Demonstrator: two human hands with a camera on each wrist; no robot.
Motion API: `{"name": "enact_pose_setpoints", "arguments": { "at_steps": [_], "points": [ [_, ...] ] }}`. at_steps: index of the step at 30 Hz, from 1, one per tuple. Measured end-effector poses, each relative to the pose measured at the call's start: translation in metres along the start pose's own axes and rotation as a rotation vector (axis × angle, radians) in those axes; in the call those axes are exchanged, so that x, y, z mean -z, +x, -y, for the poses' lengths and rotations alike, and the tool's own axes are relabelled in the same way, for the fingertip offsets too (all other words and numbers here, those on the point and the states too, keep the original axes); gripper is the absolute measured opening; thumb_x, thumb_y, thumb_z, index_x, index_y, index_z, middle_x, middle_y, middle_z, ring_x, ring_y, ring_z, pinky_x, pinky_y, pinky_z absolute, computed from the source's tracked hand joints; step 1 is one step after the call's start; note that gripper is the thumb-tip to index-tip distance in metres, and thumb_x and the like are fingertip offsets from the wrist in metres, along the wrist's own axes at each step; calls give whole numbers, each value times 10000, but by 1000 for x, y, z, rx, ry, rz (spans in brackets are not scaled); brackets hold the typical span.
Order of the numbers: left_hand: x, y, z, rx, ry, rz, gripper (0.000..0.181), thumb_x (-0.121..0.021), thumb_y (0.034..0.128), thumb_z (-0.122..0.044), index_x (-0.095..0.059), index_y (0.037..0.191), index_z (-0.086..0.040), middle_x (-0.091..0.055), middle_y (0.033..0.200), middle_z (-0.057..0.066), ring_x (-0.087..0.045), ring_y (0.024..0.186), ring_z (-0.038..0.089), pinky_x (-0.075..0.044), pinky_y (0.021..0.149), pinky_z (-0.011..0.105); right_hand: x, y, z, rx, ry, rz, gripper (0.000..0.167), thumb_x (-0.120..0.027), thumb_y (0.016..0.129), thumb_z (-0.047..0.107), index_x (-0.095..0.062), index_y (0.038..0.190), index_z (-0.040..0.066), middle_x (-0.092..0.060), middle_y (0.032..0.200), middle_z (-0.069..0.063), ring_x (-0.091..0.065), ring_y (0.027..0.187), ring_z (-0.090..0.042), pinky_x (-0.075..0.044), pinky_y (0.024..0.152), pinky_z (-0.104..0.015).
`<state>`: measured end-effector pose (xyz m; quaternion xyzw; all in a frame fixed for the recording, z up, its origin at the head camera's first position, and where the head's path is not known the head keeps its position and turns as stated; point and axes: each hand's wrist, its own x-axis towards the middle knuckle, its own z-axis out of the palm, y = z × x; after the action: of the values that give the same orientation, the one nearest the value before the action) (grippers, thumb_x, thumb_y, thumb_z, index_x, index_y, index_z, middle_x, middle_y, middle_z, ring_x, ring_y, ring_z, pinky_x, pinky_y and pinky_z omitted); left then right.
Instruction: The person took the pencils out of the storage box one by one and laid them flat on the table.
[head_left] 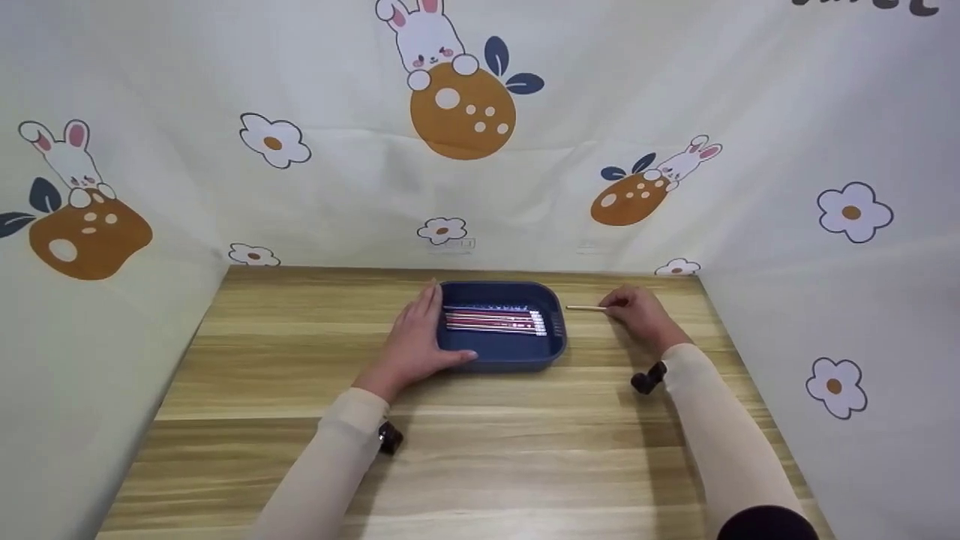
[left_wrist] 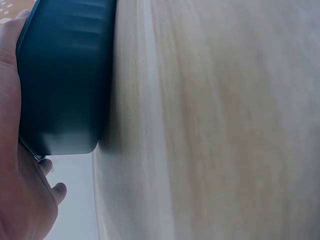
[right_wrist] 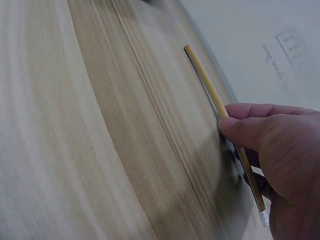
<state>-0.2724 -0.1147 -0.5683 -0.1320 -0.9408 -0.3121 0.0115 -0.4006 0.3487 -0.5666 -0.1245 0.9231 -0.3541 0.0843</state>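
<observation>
Just R of the blue tray, R hand is pinching a gold pencil btwn thumb and fingers; pencil is staying outside, its free end pointing at tray's R rim, v. near. Pencil touching worktop or not: can't tell. L hand is gripping tray's L end, thumb reaching over near rim, fingers lying along the side. Inside, a row of pencils is lying on tray floor, silver ends facing R. Tray is sitting on worktop; printed cloth is hanging behind.

Step, prob.: R is feeding pencils into tray, L steadying (taking out isn't ruled out). Next move prob. calling for lifting pencil over R rim, then lining up w/ row.

Views: R wrist is showing pencil's silver end by palm; head is losing it behind hand. Only head is showing tray contents; L wrist is catching just outer wall, worktop, fingertips past tray end.
</observation>
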Motion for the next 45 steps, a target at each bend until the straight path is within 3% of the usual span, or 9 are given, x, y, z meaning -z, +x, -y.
{"name": "enact_pose_setpoints", "arguments": {
  "at_steps": [12, 21, 28, 38, 45],
  "points": [
    [-2, 2, 1, 0, 1, 9, 1453, -845, 807, -777, -48, 1772, -37, -35, 1856, 158, -114, 1695, 383, -102, 1362, 568, 2, 1, 1, 17, -4, 21, 190, -714, 1055, -1, -844, 1186, 47, -772, 1240, -134, -668, 1214, -313, -517, 1080, -500],
    [-3, 3, 2, 9, -6, 10, 1451, -864, 806, -755, -51, 1774, -41, -31, 1856, 167, -112, 1694, 392, -95, 1361, 579, 2, 1, 4, -76, 24, 64, 208, -688, 1084, 36, -824, 1236, 77, -736, 1314, -123, -626, 1226, -289, -501, 1094, -487],
    [-3, 2, 2, 5, -3, 4, 1446, -875, 808, -739, -66, 1770, -22, -46, 1851, 185, -108, 1695, 389, -92, 1360, 584, 2, 0, 7, -84, 30, 62, 213, -689, 1077, 34, -804, 1255, 56, -741, 1317, -133, -625, 1209, -285, -507, 1071, -480],
    [-1, 1, 0, 7, -9, 7, 1445, -865, 811, -747, -64, 1767, -16, -52, 1847, 198, -110, 1692, 400, -98, 1359, 587, -8, -5, 7, -55, 169, -45, 319, -757, 1031, 98, -748, 1331, -12, -749, 1326, -162, -698, 1194, -255, -564, 1025, -404],
    [1, 2, 0, 10, -19, 22, 1432, -869, 823, -726, -52, 1770, -29, -54, 1847, 199, -112, 1690, 408, -109, 1359, 589, -15, -18, 26, 34, 160, -158, 256, -750, 1038, 96, -770, 1264, -21, -725, 1272, -142, -589, 1202, -294, -459, 1050, -459]
  ]
}}
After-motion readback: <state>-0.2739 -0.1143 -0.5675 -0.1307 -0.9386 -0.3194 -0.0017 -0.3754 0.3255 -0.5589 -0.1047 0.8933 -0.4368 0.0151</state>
